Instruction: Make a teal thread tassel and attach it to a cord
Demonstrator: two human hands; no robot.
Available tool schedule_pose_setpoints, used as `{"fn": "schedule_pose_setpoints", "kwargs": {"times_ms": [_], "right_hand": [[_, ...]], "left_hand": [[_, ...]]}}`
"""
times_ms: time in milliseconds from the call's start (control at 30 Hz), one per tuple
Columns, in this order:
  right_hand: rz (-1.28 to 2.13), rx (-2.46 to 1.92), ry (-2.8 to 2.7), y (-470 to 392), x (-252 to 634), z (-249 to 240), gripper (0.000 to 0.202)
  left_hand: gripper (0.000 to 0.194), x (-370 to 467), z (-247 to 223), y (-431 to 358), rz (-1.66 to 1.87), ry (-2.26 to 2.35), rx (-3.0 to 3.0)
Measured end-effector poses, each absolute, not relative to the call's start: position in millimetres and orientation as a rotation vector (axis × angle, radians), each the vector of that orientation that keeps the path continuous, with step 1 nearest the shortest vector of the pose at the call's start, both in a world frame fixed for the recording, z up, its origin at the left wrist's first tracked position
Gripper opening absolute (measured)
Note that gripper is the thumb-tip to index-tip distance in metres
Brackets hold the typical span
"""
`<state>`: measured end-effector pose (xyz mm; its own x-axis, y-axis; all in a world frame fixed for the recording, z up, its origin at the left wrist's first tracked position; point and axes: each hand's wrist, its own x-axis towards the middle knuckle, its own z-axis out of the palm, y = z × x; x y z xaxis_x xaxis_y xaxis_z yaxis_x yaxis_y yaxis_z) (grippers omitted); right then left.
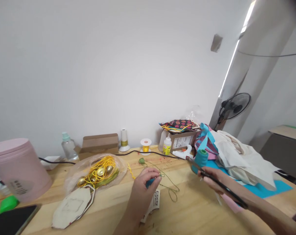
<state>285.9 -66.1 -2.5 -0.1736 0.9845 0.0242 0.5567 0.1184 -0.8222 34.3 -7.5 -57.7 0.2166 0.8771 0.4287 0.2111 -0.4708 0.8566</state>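
The left hand (142,186) and right hand (218,174) are bare, their slender forearms (131,212) uncovered too.

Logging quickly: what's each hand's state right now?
Left hand: closed around a small blue item, mostly hidden.
Right hand: holding a long dark tool.

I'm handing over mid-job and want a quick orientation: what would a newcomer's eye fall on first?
Probably the pink bucket at far left, then the tangled yellow cord in a clear bag to its right. Next, the dark tool in the right fingers, its tip by the teal spool.
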Motion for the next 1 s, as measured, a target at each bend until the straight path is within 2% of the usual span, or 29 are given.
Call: {"fn": "schedule_pose_setpoints", "kwargs": {"times_ms": [133,367,600,1000], "right_hand": [[0.731,-1.514,-1.946,-62,280,5,0.042],[0.325,-1.545,-2.371,-47,244,-12,0.024],[-0.010,-1.578,-2.461,-41,241,-6,0.032],[-0.010,-1.612,-2.355,-48,222,-20,0.028]], "left_hand": [[0.017,34,-57,-10,1.259,1.074,1.843],[0.016,33,-54,-11,1.232,1.089,1.958],[0.015,31,-51,-11,1.167,1.101,2.108],[0.015,33,-51,-13,1.183,1.202,2.036]]}}
